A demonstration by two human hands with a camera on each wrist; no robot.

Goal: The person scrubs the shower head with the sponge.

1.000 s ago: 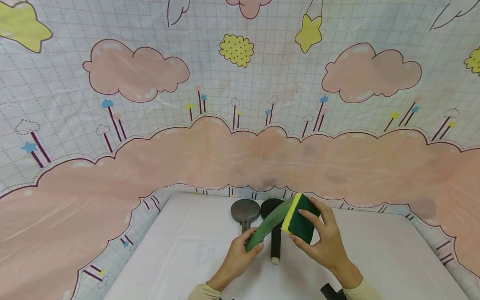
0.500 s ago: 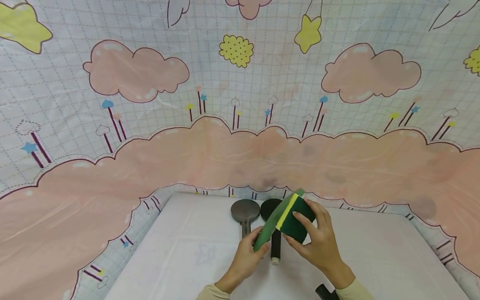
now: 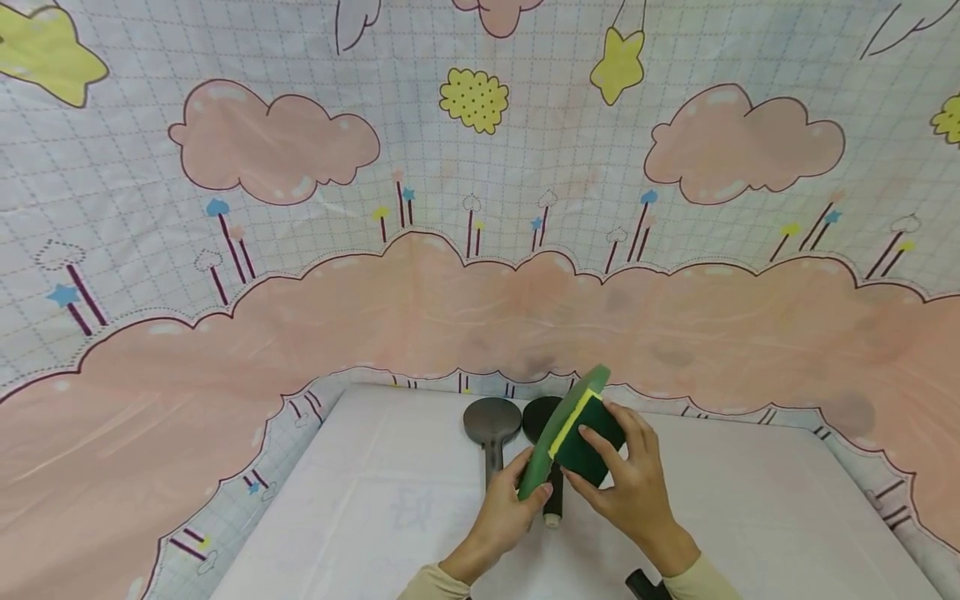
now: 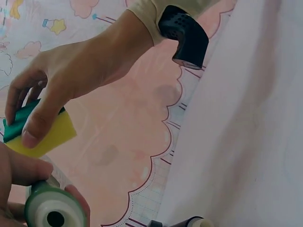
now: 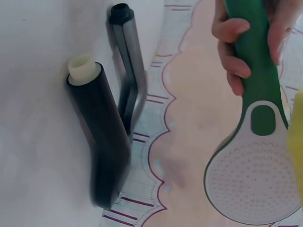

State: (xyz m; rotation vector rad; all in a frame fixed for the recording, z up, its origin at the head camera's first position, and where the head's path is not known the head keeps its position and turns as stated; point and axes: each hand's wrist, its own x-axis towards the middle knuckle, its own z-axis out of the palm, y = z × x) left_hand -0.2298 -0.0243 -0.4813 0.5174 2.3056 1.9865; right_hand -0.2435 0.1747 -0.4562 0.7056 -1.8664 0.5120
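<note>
My left hand (image 3: 501, 515) grips the handle of a green hand-held shower head (image 3: 545, 454), raised above the white table and tilted up to the right. In the right wrist view its pale, dotted spray face (image 5: 251, 179) shows below the fingers. The hollow end of its handle (image 4: 42, 207) faces the left wrist camera. My right hand (image 3: 637, 487) pinches a yellow and dark green scouring sponge (image 3: 588, 450) between thumb and fingers. In the head view the sponge's yellow side lies along the shower head; whether they touch is hard to tell.
A grey shower head (image 3: 491, 421) and a black shower head (image 3: 552, 500) lie side by side on the white table (image 3: 360, 483), beyond the hands. A cartoon-printed cloth (image 3: 480, 317) hangs behind the table. A dark wrist camera (image 3: 645, 585) sits at the right sleeve.
The left hand has moved right and slightly up with the green shower head, tilting it more steeply. The right hand has shifted left with the sponge, now alongside the shower head's upper part.
</note>
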